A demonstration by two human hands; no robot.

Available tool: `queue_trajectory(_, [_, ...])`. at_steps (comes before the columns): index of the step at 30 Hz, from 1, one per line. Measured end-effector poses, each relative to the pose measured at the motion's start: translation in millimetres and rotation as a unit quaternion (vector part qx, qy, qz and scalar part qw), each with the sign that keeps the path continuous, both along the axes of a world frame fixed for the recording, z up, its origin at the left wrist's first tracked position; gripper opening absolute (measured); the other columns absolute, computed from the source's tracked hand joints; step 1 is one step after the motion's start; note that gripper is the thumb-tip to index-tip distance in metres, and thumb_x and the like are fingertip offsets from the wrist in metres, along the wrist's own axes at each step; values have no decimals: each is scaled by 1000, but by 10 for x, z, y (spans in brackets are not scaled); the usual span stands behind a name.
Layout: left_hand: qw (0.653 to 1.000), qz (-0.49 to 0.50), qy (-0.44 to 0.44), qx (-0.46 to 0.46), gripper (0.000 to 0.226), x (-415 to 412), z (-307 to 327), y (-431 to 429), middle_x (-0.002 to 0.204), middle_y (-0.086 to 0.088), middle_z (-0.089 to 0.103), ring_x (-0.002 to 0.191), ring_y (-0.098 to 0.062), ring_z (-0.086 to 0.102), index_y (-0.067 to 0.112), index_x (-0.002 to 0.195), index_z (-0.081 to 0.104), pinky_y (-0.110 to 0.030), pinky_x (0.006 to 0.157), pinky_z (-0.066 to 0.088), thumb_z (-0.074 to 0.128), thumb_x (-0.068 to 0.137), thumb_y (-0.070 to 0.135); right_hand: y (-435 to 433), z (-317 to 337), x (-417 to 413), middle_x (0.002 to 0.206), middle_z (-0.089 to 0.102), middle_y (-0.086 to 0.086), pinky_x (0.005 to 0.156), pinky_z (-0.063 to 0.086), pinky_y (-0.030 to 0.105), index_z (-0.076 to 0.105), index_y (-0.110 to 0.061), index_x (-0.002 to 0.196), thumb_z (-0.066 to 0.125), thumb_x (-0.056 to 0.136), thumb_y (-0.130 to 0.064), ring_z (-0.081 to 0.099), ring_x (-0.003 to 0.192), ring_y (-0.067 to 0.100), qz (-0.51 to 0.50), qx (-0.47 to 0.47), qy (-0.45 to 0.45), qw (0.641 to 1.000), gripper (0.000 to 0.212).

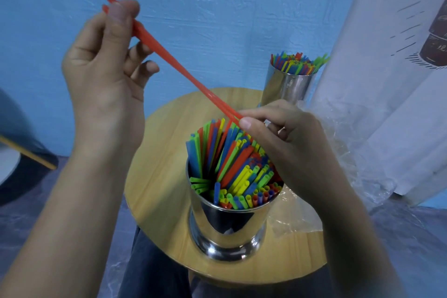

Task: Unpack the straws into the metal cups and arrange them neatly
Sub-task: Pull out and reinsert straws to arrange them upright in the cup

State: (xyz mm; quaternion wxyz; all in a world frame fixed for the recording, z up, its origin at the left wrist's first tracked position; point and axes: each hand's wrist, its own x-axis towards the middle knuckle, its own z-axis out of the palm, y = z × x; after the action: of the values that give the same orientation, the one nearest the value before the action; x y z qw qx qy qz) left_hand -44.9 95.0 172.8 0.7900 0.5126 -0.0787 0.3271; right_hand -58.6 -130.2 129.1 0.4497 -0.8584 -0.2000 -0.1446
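In the head view, two red straws (174, 60) are held on a slant above the near cup (229, 225), which stands on the round bench (157, 176) and is packed with straws leaning at mixed angles. If the lower ends are pushed in at this slant, they could be caught on the leaning straws and bent, or neighbours could be levered out over the rim.

The left hand (104, 60) has its fingers (118, 14) pinched together on the upper ends. The right hand (285, 133) has its fingers (246, 123) clamped on the lower ends, just above the cup. A far cup (287, 84), also filled, is seen at the far right, untouched.
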Motion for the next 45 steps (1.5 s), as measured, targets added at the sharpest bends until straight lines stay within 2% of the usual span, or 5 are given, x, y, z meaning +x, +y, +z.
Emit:
queue_trajectory(13, [981, -79, 155, -82, 11, 75, -431, -101, 86, 8, 68, 72, -5, 65, 19, 95, 70, -16, 66, 54, 63, 97, 27, -90, 46, -31, 83, 76, -3, 62, 46, 18, 77, -10, 104, 61, 99, -6, 56, 64, 3, 60, 287, -5, 956, 17])
queue_trajectory(21, [941, -122, 258, 180, 19, -24, -536, -83, 87, 10, 71, 86, -7, 63, 31, 80, 76, -28, 83, 44, 77, 81, 50, -50, 128, 0, 73, 61, 1, 60, 43, 28, 72, -11, 100, 55, 105, -14, 50, 64, 16, 10, 384, -73, 920, 18])
queue_trajectory(27, [892, -218, 250, 308, 50, -88, -504, -12, 125, 13, 71, 120, -7, 63, 44, 120, 71, -44, 110, 44, 62, 77, 67, -88, 199, -77, 61, 42, -9, 56, 36, 26, 58, -14, 86, 43, 108, -12, 36, 58, 13, -12, 389, -108, 915, 27])
queue_trajectory(36, [855, -228, 252, 391, 18, -132, -512, -153, 106, 7, 79, 98, -12, 76, 26, 114, 74, -35, 90, 60, 64, 100, 20, -32, 64, -78, 72, 60, -10, 59, 46, 36, 60, -25, 91, 52, 102, -30, 59, 68, 13, 15, -9, -48, 999, 15])
queue_trajectory(45, [887, -165, 243, 356, 9, -93, -559, -227, 90, -2, 80, 82, -20, 78, 17, 98, 78, -35, 75, 64, 74, 91, 18, -85, 48, -75, 79, 61, -25, 63, 39, 23, 69, -36, 88, 69, 91, -38, 56, 74, 4, 0, -37, -41, 998, 4])
